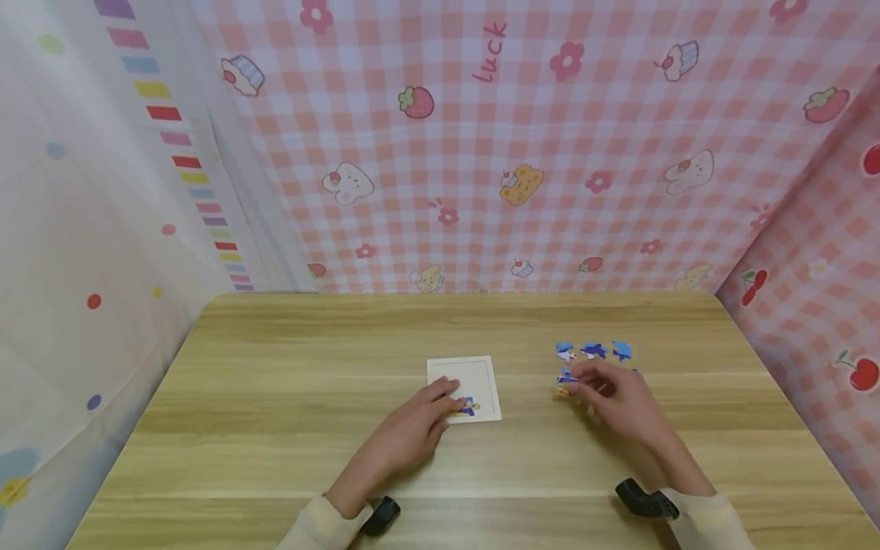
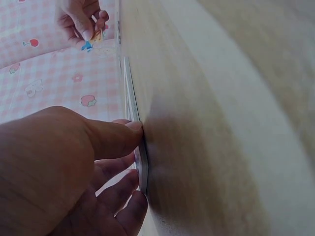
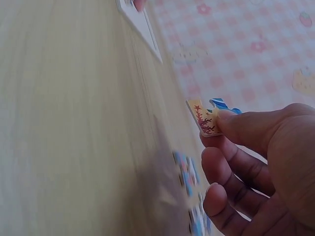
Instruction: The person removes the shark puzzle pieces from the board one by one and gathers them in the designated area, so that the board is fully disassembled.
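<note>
My right hand (image 1: 615,397) pinches a jigsaw piece (image 3: 204,118) between thumb and fingers. The piece is sandy yellow with red coral and starfish, and has a blue part beside the thumb. My left hand (image 1: 412,428) holds a white square puzzle board (image 1: 484,382) at its near left corner. Its thumb (image 2: 120,140) is against the board's edge, and fingers reach over the top. A blue-and-yellow piece (image 1: 470,407) lies in the frame of the board, partly under the fingers.
Several loose blue jigsaw pieces (image 1: 593,351) lie on the wooden table (image 1: 330,336) behind and under the right hand. Pink checked cloth (image 1: 474,229) hangs along the table's back edge. Black wrist mounts (image 1: 646,500) sit at both cuffs.
</note>
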Demonstrator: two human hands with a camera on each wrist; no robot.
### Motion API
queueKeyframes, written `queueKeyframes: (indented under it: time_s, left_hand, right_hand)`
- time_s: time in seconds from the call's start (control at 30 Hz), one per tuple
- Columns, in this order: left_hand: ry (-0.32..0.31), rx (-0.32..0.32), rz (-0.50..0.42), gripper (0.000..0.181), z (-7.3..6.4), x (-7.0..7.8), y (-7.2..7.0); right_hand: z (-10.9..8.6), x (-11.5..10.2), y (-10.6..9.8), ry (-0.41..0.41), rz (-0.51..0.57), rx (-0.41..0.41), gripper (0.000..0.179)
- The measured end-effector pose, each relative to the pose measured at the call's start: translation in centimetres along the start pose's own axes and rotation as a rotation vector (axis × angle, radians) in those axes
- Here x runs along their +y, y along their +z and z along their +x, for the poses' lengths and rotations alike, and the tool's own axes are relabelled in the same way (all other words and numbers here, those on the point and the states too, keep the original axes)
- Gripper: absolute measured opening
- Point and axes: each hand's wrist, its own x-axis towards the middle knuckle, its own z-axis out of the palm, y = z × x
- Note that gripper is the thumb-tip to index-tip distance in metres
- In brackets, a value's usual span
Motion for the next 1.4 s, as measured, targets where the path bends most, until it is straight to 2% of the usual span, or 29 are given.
queueKeyframes:
  time_s: [0.23,0.47,0.6,0.9,1.2,1.4]
  left_hand:
    - [-0.008,0.001,-0.002,0.04,-0.1,-0.1,0.2]
    - [0.001,0.004,-0.003,0.039,-0.2,-0.1,0.1]
    - [-0.003,-0.002,-0.002,0.04,-0.2,-0.1,0.1]
    - [-0.005,0.001,-0.015,0.039,-0.2,0.0,-0.1]
    - [-0.005,-0.002,-0.025,0.04,-0.2,0.1,-0.1]
    - [0.0,-0.003,-0.016,0.04,-0.1,-0.1,0.1]
  right_hand:
    - [-1.2,1.7,-1.5,0.067,-0.002,0.027,0.012]
    - [-2.3,3.5,-3.3,0.111,-0.093,0.078,0.013]
    - [-3.0,4.5,-4.3,0.15,-0.107,0.088,0.014]
    - [-3.8,6.0,-5.9,0.167,-0.1,0.074,0.019]
    - [-3.9,6.5,-6.1,0.148,-0.241,0.066,0.011]
    - [-4.1,6.7,-6.0,0.126,-0.254,0.082,0.01]
